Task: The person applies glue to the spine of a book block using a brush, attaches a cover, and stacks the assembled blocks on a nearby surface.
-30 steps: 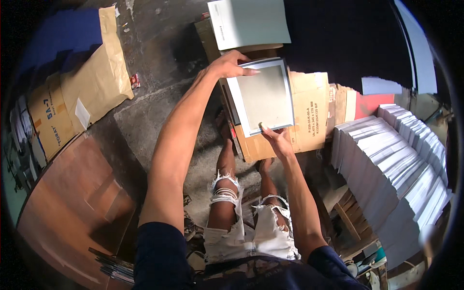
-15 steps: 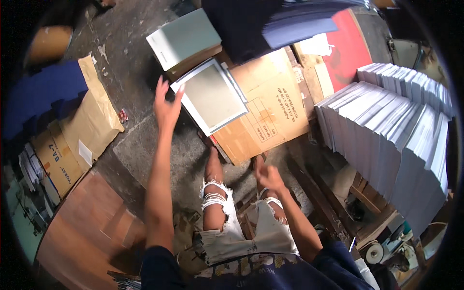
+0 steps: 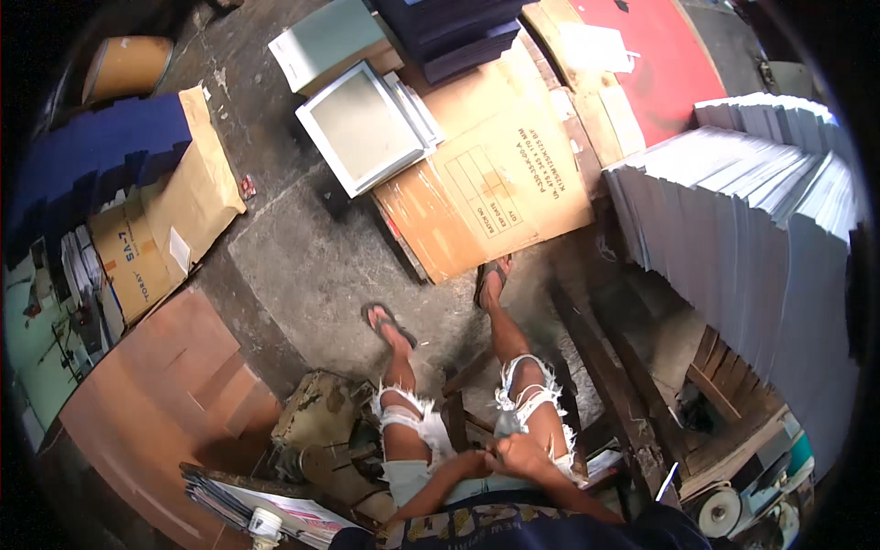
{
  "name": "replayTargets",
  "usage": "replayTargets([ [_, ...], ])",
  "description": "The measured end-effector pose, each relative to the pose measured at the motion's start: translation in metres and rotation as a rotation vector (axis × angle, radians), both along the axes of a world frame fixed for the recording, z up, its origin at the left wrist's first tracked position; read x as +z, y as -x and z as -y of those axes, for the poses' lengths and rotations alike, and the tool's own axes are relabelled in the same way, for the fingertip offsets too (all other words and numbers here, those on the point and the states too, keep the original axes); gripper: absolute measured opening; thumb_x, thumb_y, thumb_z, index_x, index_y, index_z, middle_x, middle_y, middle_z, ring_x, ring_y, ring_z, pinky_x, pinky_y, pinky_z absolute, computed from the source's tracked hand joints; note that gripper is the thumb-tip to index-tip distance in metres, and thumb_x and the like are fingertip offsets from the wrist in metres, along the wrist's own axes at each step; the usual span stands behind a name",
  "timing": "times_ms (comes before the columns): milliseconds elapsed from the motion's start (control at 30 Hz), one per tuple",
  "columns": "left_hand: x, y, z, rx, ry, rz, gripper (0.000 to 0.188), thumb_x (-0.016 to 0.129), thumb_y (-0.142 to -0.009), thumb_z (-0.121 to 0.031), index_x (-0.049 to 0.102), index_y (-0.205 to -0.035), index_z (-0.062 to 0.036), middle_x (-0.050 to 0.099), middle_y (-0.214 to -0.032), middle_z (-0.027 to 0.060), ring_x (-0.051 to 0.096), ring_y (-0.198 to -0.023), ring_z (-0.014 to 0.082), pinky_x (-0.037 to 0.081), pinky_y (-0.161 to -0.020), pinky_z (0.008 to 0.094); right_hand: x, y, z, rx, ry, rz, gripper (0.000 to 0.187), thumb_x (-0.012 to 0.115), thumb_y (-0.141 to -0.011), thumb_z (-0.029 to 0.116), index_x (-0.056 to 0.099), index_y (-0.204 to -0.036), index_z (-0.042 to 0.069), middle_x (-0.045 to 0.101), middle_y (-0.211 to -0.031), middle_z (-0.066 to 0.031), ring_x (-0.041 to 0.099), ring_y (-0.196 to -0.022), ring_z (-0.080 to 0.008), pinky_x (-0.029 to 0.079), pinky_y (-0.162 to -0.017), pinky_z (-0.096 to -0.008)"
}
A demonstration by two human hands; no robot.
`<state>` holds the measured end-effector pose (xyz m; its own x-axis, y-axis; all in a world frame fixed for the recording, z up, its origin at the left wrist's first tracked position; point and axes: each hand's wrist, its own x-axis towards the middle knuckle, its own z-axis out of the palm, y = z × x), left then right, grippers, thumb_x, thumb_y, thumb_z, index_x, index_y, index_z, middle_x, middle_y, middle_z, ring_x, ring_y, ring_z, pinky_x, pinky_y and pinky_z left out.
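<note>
Close to my lap, my left hand (image 3: 471,465) and my right hand (image 3: 522,455) meet in front of my torn white shorts (image 3: 411,474). Both have their fingers curled in. A small greyish thing (image 3: 507,423) rises from my right hand over the thigh; its kind is too blurred to make out. What my left fingers hold, if anything, is hidden. Farther ahead, out of reach of both hands, a pale-framed panel (image 3: 362,128) lies on a small stack at the left edge of a brown cardboard sheet (image 3: 495,197).
A grey-green block stack (image 3: 332,46) and dark blue stacks (image 3: 458,41) stand beyond the panel. Tall white paper stacks (image 3: 733,211) rise at right. Wooden beams (image 3: 610,394) run beside my right leg. A curved brown board (image 3: 174,394) lies at left.
My hands have come back and together at my lap; the left was stretched out beside the framed panel. My view has shifted back, and my feet now stand apart on the floor.
</note>
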<state>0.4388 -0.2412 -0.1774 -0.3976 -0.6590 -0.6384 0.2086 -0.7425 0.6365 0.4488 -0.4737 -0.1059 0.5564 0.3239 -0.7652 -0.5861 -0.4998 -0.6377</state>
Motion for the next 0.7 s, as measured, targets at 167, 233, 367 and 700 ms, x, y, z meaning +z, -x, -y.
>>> replayTargets([
  [167,0.007,0.037,-0.022,0.065,-0.186,-0.29,0.03,0.07,-0.078,-0.024,0.067,-0.094,0.0008,0.069,-0.088,0.0228,0.069,-0.081,0.0354,0.052,-0.072,0.0462,0.016,0.047,-0.027,0.028,0.072,-0.019,0.029,0.065,-0.086,0.038,0.067,-0.085,0.009,0.066,-0.064,-0.0198,0.068,-0.063,-0.0385,0.054,-0.061,-0.0513],
  [233,-0.004,0.04,-0.032,0.114,-0.191,-0.299,0.03,0.069,-0.078,-0.025,0.067,-0.094,0.0011,0.069,-0.088,0.0231,0.069,-0.082,0.0356,0.052,-0.072,0.0463,0.008,0.06,-0.036,-0.017,0.085,-0.011,0.029,0.065,-0.086,0.037,0.064,-0.085,0.008,0.064,-0.063,-0.022,0.067,-0.063,-0.04,0.053,-0.061,-0.0526],
  [367,-0.007,0.035,-0.036,0.173,-0.158,-0.142,0.031,0.068,-0.079,-0.027,0.068,-0.092,0.0016,0.069,-0.088,0.0236,0.069,-0.082,0.036,0.052,-0.072,0.0463,-0.009,0.088,-0.058,-0.047,0.086,0.017,0.03,0.064,-0.086,0.035,0.062,-0.096,0.007,0.064,-0.065,-0.0231,0.067,-0.067,-0.0419,0.053,-0.065,-0.053],
  [700,-0.01,0.17,-0.108,0.832,-0.17,0.427,0.03,0.068,-0.085,-0.03,0.062,-0.093,-0.0013,0.069,-0.086,0.0173,0.068,-0.081,0.0301,0.051,-0.07,0.0409,-0.051,0.138,-0.104,0.481,0.185,0.391,0.033,0.062,-0.086,0.033,0.061,-0.105,0.006,0.07,-0.081,-0.0213,0.069,-0.079,-0.0405,0.055,-0.067,-0.0508],
])
